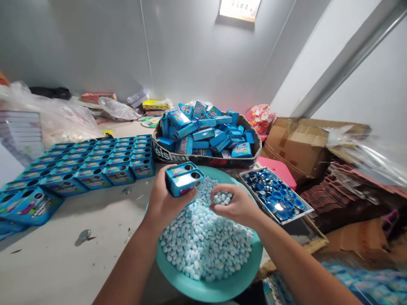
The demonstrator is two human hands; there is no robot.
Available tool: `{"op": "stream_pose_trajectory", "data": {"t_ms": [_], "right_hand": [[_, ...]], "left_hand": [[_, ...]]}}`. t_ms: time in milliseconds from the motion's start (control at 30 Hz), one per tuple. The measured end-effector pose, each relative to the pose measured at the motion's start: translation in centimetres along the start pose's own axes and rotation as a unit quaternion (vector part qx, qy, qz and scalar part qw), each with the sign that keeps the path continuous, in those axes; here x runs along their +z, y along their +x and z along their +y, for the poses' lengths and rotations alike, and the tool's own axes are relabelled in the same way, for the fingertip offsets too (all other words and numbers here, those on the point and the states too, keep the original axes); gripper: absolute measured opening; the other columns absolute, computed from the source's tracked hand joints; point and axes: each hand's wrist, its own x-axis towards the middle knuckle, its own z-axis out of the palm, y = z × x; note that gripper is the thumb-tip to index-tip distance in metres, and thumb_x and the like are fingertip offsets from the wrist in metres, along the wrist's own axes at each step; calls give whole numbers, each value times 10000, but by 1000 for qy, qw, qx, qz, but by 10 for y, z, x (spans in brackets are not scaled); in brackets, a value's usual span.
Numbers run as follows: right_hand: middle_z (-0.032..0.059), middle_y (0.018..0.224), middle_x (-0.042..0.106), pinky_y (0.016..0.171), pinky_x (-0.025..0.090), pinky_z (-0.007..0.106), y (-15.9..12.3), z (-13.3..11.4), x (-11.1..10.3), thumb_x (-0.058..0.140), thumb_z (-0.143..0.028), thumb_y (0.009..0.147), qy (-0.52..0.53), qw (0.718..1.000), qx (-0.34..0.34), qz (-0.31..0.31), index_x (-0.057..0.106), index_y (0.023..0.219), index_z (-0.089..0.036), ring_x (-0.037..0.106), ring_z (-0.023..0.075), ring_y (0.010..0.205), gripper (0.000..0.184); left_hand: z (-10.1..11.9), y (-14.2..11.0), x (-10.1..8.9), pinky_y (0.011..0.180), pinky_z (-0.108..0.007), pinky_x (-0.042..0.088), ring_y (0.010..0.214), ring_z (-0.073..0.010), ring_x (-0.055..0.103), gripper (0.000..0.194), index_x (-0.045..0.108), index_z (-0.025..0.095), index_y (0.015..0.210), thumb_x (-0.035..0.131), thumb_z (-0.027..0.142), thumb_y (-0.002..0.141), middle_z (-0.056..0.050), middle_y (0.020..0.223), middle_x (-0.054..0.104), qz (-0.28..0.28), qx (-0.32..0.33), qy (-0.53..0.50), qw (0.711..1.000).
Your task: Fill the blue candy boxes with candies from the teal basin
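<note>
My left hand (163,203) grips two small blue tins (184,178) side by side, their round openings facing up, over a teal bowl (219,288) heaped with pale blue tablets (203,241). My right hand (237,205) is cupped just right of the tins and holds a small pile of the tablets (222,197). Both hands hover above the heap.
Rows of blue tins (95,163) with round holes stand on the white table (63,262) at the left. A cardboard box (206,160) heaped with blue tins sits behind the bowl. A tray of blue caps (275,195) lies to the right. Cartons (302,144) and plastic bags (60,118) crowd the edges.
</note>
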Motion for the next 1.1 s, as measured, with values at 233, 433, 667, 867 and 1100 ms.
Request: {"op": "stream_pose_trajectory", "data": {"t_ms": [233,433,667,867,1100], "right_hand": [[-44,720,668,525,466,236,30,-51,-2,859,-195,688,304,937,-102,140,683,772,-229,607,127,568,198],[-39,737,679,578,488,229,50,-46,27,862,-205,693,352,917,-65,174,657,747,-217,621,125,613,212],[-25,752,709,805,559,308,44,-37,33,808,-201,749,358,914,-74,174,642,750,-231,707,186,852,169],[-24,722,703,887,575,387,42,-34,34,792,-233,784,361,914,-89,161,644,758,-244,731,231,945,151],[-8,804,704,904,572,397,35,-32,37,818,-295,821,318,923,-136,168,619,703,-242,707,211,895,237]], "left_hand": [[2,-19,1,967,-399,559,1138,-276,686,718,505,274,1339,867,343,723,-49,1261,685,-124,1,46,991],[-9,-17,-6,979,-393,559,1155,-282,674,760,464,328,1391,863,361,744,-38,1336,629,-215,28,66,974],[-8,-13,-7,1016,-381,536,1221,-281,643,769,444,338,1414,858,399,769,-30,1368,616,-220,38,72,972],[-5,-14,-7,941,-417,554,1152,-321,676,767,471,309,1397,860,438,748,-63,1307,662,-204,12,96,974],[-8,-15,-6,982,-406,540,1185,-293,651,743,470,321,1386,859,433,763,-44,1326,641,-197,27,83,977]]}}
